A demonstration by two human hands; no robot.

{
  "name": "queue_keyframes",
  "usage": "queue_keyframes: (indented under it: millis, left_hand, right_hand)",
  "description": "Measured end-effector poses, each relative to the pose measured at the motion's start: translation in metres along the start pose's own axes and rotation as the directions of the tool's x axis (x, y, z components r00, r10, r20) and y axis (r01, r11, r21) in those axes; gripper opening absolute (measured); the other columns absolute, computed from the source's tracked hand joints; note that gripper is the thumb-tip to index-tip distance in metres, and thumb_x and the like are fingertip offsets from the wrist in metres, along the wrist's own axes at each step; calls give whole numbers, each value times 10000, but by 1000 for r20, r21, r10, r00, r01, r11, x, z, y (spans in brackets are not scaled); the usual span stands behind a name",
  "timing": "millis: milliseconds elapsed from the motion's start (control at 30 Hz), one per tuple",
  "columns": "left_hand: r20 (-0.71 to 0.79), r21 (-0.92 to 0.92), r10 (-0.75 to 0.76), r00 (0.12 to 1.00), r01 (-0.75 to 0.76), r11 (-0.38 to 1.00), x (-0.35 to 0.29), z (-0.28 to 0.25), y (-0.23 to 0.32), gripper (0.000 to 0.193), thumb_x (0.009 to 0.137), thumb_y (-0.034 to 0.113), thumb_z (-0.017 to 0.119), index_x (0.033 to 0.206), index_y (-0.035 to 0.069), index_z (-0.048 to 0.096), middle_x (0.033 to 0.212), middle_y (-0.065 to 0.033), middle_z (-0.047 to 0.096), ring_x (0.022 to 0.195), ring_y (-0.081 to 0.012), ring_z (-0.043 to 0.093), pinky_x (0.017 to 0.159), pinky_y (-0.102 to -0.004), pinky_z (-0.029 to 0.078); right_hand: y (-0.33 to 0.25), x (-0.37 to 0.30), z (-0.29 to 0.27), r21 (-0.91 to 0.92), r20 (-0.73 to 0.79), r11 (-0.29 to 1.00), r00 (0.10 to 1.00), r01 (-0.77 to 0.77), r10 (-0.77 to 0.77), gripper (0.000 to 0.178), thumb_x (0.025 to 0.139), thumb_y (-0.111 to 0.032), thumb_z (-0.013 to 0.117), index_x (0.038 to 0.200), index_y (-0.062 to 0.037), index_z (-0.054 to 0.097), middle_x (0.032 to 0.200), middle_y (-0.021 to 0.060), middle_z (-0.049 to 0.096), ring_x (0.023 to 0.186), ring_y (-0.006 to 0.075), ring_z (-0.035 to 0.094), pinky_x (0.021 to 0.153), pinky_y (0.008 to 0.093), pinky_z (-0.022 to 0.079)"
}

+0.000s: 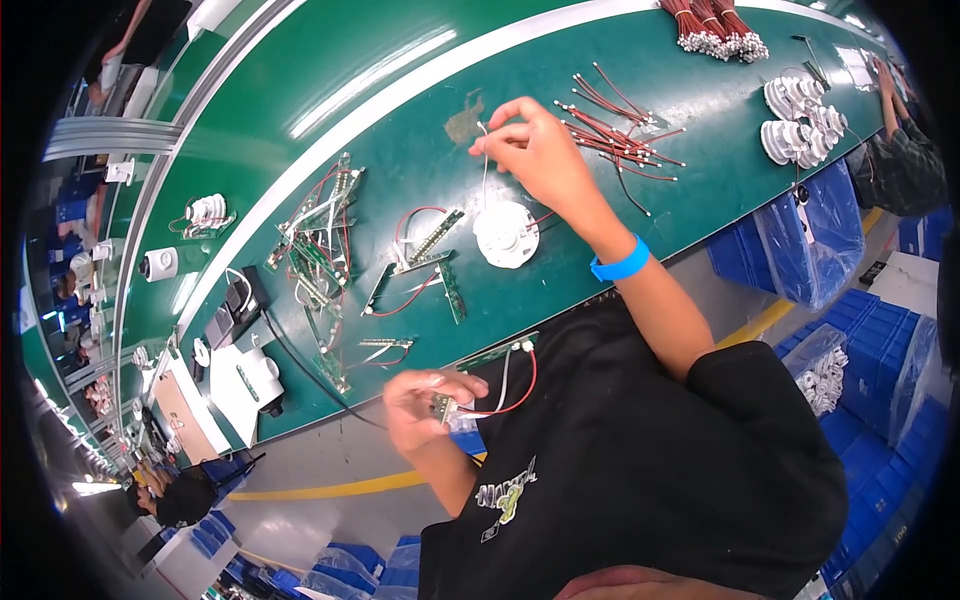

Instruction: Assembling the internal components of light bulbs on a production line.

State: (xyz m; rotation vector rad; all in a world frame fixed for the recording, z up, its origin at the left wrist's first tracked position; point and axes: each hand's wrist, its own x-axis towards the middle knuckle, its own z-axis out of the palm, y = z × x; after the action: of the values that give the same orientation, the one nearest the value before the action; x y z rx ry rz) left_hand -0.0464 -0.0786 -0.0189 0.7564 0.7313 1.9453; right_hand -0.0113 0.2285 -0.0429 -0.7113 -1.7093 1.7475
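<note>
My left hand [428,408], near the table's front edge, is closed on a small circuit board [442,407]. Red and white wires [505,400] run from it to a long narrow circuit board [497,351] beside my shirt. Over the table my right hand [535,150], with a blue band on its wrist, pinches the end of a thin white cable [487,170]. That cable leads down to a round white plastic part [507,236] lying on the green table. Left of the round part lie wired circuit boards [437,237].
A heap of wired boards [315,245] lies further left. Loose red-and-black wires [620,135] are spread beyond my right hand, with bundled wires [715,30] at the back. White round parts [800,120] stand at the right, near another person's arm [890,100]. Blue crates [870,350] stand beside the table.
</note>
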Motion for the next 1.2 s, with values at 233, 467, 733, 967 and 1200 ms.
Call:
queue_keyframes:
  millis: [233, 467, 733, 967, 1200]
  left_hand:
    - [-91, 117, 0, 996, 10, 993, 9, 11, 1, 443, 815, 98, 740, 1213, -15, 580, 1016, -264, 655, 946, -427, 667, 857, -570, 529]
    - [-295, 102, 5, 955, 27, 994, 33, 20, -12, 418, 939, 203, 630, 1281, -13, 524, 1090, -244, 632, 927, -365, 678, 787, -478, 578]
    - [-562, 6, -48, 825, 63, 998, 74, 47, -20, 470, 1011, 179, 519, 1426, -3, 394, 1268, -210, 578, 1067, -325, 653, 937, -443, 552]
    - [-582, 9, -90, 808, 117, 993, 70, 48, -26, 506, 1027, 215, 497, 1468, 24, 343, 1293, -114, 567, 1090, -197, 623, 932, -361, 531]
    - [-625, 40, -97, 775, 156, 987, 79, 62, -29, 480, 1027, 197, 492, 1456, 18, 376, 1298, -111, 567, 1069, -169, 615, 913, -336, 534]
  right_hand:
    - [-44, -17, -8, 259, 96, 964, 995, -61, 37, 225, 946, -190, 642, 1069, -2, 624, 934, 104, 739, 616, 36, 568, 477, 176, 385]
    - [-68, -42, -8, 297, 173, 953, 985, -67, 16, 225, 927, -154, 671, 1086, 3, 694, 898, 74, 728, 613, 35, 523, 557, 182, 436]
    - [-83, -67, -3, -106, 334, 920, 885, 378, -325, 150, 808, 6, 714, 956, -18, 732, 888, 83, 726, 709, 119, 680, 595, 253, 535]
    - [-73, -76, 13, -313, 369, 625, 698, 715, -614, 181, 693, -20, 751, 863, -56, 702, 848, 47, 700, 697, 193, 671, 560, 285, 528]
    - [-68, -74, 8, -333, 329, 599, 685, 728, -650, 185, 687, -16, 750, 861, -47, 696, 839, 46, 695, 659, 184, 658, 534, 280, 511]
